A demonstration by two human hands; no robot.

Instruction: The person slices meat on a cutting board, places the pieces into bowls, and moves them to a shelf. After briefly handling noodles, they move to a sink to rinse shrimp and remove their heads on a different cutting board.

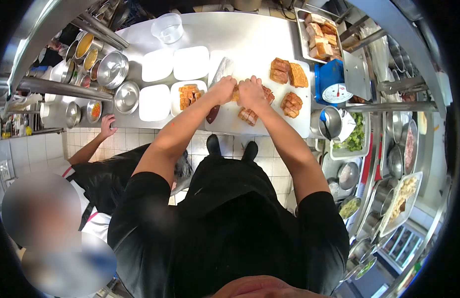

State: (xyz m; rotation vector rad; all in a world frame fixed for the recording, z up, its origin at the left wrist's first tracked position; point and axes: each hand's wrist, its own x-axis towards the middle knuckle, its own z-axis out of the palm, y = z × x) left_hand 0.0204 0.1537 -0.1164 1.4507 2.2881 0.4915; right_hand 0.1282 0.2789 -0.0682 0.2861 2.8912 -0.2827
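Both my hands are over the white cutting board (302,116), close together. My left hand (223,92) has its fingers closed at a small piece of crisp-skinned pork belly (235,93). My right hand (252,93) is curled over the same pork from the other side, its fingertips partly hidden. Under my left wrist lies a knife (224,68), its broad blade pointing away and its dark handle toward me. Scored pork chunks lie around my right hand: one just below it (248,116), one to the right (291,105), and more behind.
White containers (154,103) stand left of the board, one with cut pork (189,96). A blue scale (334,84) and a metal bowl (327,122) are at the right, below a tray of pork (319,37). Another person's hand (108,126) rests at the table's left edge.
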